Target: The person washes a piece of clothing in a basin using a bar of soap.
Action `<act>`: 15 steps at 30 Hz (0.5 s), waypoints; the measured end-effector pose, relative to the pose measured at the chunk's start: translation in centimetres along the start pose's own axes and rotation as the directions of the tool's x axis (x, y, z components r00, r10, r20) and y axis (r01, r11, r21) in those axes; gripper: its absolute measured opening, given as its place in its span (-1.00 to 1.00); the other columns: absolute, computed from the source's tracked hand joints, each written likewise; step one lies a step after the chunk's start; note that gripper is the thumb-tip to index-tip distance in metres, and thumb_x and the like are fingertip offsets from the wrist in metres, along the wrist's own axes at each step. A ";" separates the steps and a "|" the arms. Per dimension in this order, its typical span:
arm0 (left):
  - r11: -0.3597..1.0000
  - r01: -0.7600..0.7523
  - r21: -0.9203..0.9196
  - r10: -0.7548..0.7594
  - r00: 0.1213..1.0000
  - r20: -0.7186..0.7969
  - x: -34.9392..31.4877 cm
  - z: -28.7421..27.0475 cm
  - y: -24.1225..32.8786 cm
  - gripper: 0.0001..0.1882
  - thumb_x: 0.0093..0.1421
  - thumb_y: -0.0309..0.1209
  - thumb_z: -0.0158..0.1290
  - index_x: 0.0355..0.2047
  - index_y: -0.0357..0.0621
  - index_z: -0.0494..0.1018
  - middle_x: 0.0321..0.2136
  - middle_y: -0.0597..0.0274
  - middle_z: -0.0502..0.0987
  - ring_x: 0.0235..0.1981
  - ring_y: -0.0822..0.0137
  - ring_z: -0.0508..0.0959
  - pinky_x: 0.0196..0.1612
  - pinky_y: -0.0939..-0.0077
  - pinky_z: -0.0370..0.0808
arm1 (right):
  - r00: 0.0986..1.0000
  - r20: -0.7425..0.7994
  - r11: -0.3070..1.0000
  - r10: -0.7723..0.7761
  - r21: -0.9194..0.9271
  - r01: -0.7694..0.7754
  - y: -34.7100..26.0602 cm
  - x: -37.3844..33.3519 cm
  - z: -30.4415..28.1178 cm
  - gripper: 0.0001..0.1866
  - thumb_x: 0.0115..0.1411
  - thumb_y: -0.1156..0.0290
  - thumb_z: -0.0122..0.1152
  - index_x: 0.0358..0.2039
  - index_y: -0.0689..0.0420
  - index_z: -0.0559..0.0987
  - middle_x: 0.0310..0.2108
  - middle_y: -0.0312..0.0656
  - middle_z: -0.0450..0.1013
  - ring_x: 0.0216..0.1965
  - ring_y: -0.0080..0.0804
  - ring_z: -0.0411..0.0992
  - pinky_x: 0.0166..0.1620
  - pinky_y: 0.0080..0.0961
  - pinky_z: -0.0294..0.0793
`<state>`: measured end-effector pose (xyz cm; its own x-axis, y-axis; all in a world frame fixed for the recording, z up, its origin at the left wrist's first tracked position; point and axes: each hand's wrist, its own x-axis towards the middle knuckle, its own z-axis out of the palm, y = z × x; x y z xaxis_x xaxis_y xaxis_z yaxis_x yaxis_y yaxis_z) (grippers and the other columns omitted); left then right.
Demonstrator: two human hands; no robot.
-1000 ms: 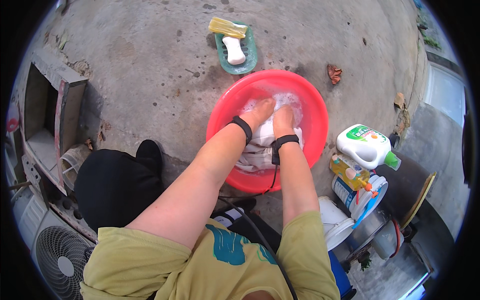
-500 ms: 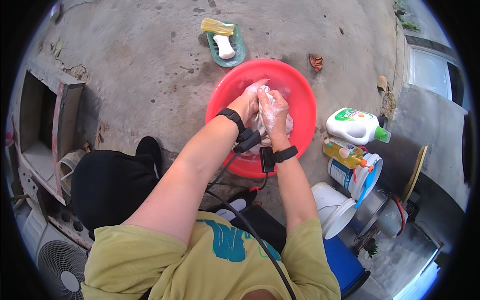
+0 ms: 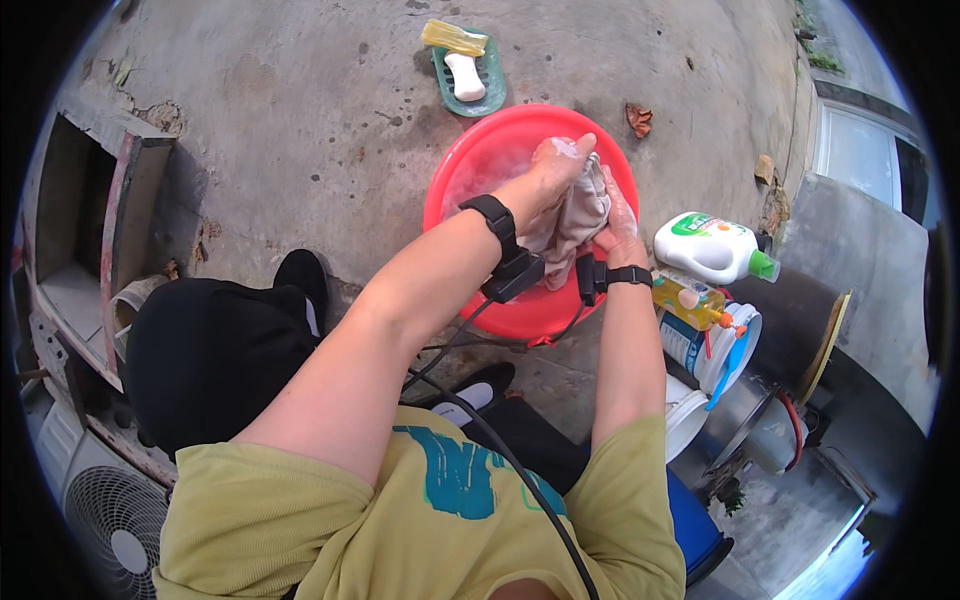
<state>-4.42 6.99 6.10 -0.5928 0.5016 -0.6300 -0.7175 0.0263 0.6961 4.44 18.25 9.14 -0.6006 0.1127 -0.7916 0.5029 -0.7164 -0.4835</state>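
Observation:
A pale, wet cloth is lifted partly out of a red plastic basin on the concrete ground. My left hand, with suds on its back, is closed on the cloth's upper part. My right hand holds the cloth's right side, palm against it and fingers pointing up; part of its grip is hidden. Whitish, sudsy water lies in the basin's left part. My left wrist and a black strapped device cover some of the lower cloth.
Beyond the basin a green soap dish carries a white soap bar and a yellow piece. To the right are a white detergent bottle, a yellow bottle and white buckets. A black cable crosses my lap.
Both hands have moved right over the basin. Before, they were pressed together around the bunched cloth; now they are farther apart, and more cloth hangs raised between them.

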 end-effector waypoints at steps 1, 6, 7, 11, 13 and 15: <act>0.993 -0.025 0.113 0.032 0.997 -0.067 0.0 -1.3 0.9 -0.56 0.16 -0.06 0.04 -0.27 -0.26 0.48 -0.43 0.14 0.52 -0.39 0.34 0.48 -0.31 0.31 0.41 | 1.000 -0.003 1.000 0.003 -0.003 -0.003 -0.2 -0.7 0.2 -0.54 0.31 0.08 -0.08 0.05 0.14 0.42 0.02 -0.12 0.43 0.03 -0.21 0.39 0.10 -0.22 0.35; 0.881 -0.195 0.431 0.253 0.964 -0.081 0.8 -4.0 -0.8 -0.44 0.01 -0.04 0.14 -0.12 -0.24 0.45 -0.25 -0.06 0.54 -0.19 0.10 0.53 -0.13 0.27 0.42 | 0.964 0.143 0.970 -0.224 0.130 0.206 -1.1 -0.4 -2.3 -0.52 0.29 0.09 -0.03 0.06 0.18 0.42 0.07 -0.12 0.37 0.09 -0.22 0.31 0.20 -0.21 0.19; 0.772 -0.243 0.588 0.312 0.950 -0.018 1.1 -4.6 -1.5 -0.40 -0.03 -0.06 0.16 -0.07 -0.21 0.43 -0.19 -0.12 0.53 -0.12 0.00 0.52 -0.07 0.25 0.42 | 0.971 0.149 0.983 -0.185 0.015 0.185 -1.4 -0.5 -1.2 -0.49 0.30 0.08 -0.08 0.09 0.20 0.38 0.09 -0.11 0.36 0.12 -0.23 0.29 0.21 -0.22 0.16; 0.794 -0.221 0.566 0.263 0.965 0.008 2.1 -5.9 -3.6 -0.56 0.09 -0.26 0.07 -0.06 -0.23 0.37 -0.14 -0.19 0.48 -0.05 -0.08 0.46 -0.01 0.16 0.39 | 0.773 0.124 0.146 -0.622 -0.952 0.269 -2.4 -4.8 2.6 -0.63 0.26 0.21 0.10 -0.06 0.22 0.50 -0.12 -0.17 0.48 -0.17 -0.43 0.46 -0.01 -0.54 0.36; 0.795 -0.123 0.595 0.151 0.989 0.003 1.8 -6.0 -3.3 -0.61 0.14 -0.27 0.03 -0.09 -0.26 0.38 -0.19 -0.19 0.50 -0.10 -0.10 0.49 -0.06 0.17 0.42 | 0.624 0.066 0.323 -0.778 -0.811 0.488 -2.8 -8.0 8.3 -0.68 0.28 0.30 0.06 -0.09 0.28 0.46 -0.20 -0.09 0.49 -0.24 -0.40 0.47 -0.09 -0.54 0.41; 0.735 -0.054 0.676 0.094 0.995 -0.023 1.7 -5.6 -2.6 -0.62 0.14 -0.27 0.02 -0.12 -0.28 0.40 -0.21 -0.20 0.51 -0.12 -0.10 0.50 -0.07 0.16 0.43 | 0.343 0.093 0.208 -0.935 -0.640 0.740 -2.4 -11.2 13.6 -0.68 0.32 0.31 -0.06 -0.08 0.31 0.41 -0.30 -0.03 0.48 -0.28 -0.37 0.46 -0.15 -0.48 0.43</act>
<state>-5.62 2.94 1.24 -0.6661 0.4820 -0.5692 -0.2479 0.5767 0.7784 1.52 9.31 24.28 -0.7338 0.6443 0.2154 0.0578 0.3751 -0.9252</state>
